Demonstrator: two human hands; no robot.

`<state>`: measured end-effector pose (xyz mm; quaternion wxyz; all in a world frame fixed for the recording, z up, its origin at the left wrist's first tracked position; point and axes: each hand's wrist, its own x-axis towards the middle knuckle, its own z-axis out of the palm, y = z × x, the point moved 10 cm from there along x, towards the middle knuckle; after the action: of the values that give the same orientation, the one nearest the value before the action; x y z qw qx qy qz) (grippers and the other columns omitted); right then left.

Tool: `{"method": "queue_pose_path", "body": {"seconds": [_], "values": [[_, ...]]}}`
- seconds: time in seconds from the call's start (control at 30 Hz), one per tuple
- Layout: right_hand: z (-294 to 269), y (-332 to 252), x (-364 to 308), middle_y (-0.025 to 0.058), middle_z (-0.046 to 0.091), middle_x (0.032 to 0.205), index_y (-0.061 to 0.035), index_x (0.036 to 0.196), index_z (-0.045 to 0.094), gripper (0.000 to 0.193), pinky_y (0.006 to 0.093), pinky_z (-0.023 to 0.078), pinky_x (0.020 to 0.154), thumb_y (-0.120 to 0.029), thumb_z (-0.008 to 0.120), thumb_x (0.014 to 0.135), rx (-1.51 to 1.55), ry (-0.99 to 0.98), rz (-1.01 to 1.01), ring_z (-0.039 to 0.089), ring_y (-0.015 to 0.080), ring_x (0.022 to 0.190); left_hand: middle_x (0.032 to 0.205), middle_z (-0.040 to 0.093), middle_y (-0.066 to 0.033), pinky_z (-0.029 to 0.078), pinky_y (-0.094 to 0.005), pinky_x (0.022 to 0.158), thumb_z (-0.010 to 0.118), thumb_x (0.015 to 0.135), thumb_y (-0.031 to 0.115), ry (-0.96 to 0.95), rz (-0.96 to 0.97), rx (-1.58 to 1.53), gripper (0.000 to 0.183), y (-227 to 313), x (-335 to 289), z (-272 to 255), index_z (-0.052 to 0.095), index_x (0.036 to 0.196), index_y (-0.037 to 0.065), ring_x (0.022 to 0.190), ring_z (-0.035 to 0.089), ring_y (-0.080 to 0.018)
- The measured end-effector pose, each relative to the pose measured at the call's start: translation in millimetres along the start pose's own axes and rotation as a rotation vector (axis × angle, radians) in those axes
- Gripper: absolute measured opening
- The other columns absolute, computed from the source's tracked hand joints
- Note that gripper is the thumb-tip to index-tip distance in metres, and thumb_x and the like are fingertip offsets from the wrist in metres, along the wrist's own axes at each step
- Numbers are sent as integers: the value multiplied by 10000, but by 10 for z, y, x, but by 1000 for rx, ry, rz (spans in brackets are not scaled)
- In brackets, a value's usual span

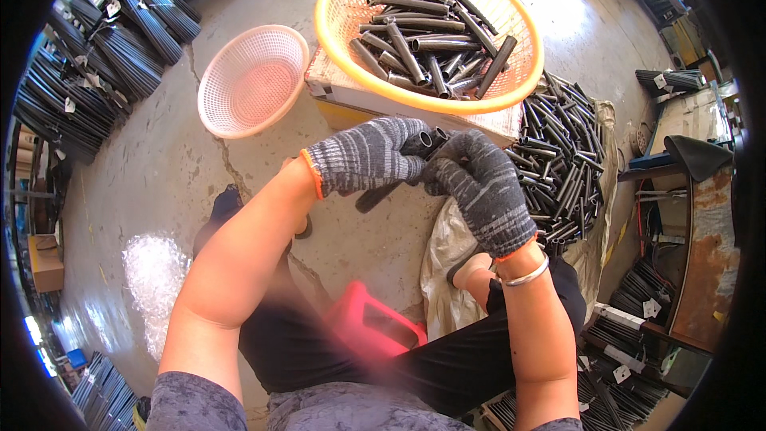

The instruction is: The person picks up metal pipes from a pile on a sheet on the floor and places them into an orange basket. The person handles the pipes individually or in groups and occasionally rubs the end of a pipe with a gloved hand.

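Both my hands wear grey-striped knit gloves with orange cuffs and meet in front of the large basket. My left hand (367, 156) is closed round a few short black tubes (425, 142). Their open round ends show between my hands, and a dark length sticks out below my left fingers. Against those ends, my right hand (483, 183) has its fingers curled in on a tube; its fingertips are partly hidden. Just beyond, an orange-rimmed plastic basket (535, 64) full of similar tubes (435, 25) rests on a carton (343, 94).
A pink basket (275, 40) stands on the floor at the left. A heap of black tubes (562, 164) lies on a pale sack (447, 271) to the right. A red plastic stool (351, 311) is between my legs. Bundled long rods (96, 40) line the far left.
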<state>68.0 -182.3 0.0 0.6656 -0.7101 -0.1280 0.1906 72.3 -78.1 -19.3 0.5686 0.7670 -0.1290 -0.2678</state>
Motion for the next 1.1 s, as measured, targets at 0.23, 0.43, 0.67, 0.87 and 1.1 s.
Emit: {"method": "queue_pose_path", "body": {"seconds": [0.23, 0.43, 0.67, 0.87, 1.1], "values": [[-45, 117, 11, 61, 622, 774, 5, 914, 573, 103, 270, 517, 624, -56, 636, 859, 200, -9, 121, 611, 138, 684, 912, 593, -57, 477, -284, 781, 648, 822, 114, 8, 28, 85, 305, 101, -78, -14, 528, 1091, 32, 858, 539, -119], [-396, -46, 47, 44, 601, 860, -22, 993, 572, 170, 249, 512, 695, -44, 627, 834, 509, 126, 132, 596, 129, 766, 886, 562, -23, 469, -261, 752, 652, 801, 85, -83, 98, -31, 339, 93, -68, 83, 536, 1115, 36, 825, 524, -106], [-1060, -348, 51, 60, 591, 842, -38, 964, 553, 56, 280, 506, 706, -50, 561, 909, 669, 214, -78, 575, 156, 752, 886, 549, -3, 477, -252, 646, 627, 787, 40, -126, -124, -25, 349, -104, -90, 81, 550, 1127, 38, 753, 522, -94], [-901, -258, -9, 44, 605, 815, -50, 930, 580, 80, 263, 486, 633, -42, 619, 861, 431, 214, 10, 580, 139, 701, 795, 576, -37, 500, -259, 618, 639, 815, 89, 117, 42, -448, 357, 68, -74, -148, 548, 1157, 34, 698, 570, -119], [-681, -39, -71, -5, 589, 789, -74, 931, 610, 105, 230, 443, 565, -82, 662, 841, 204, 187, 125, 539, 87, 657, 810, 617, -84, 532, -287, 689, 663, 810, 202, 187, 225, -673, 348, 366, -221, -344, 553, 1057, -17, 729, 625, -171]]}}
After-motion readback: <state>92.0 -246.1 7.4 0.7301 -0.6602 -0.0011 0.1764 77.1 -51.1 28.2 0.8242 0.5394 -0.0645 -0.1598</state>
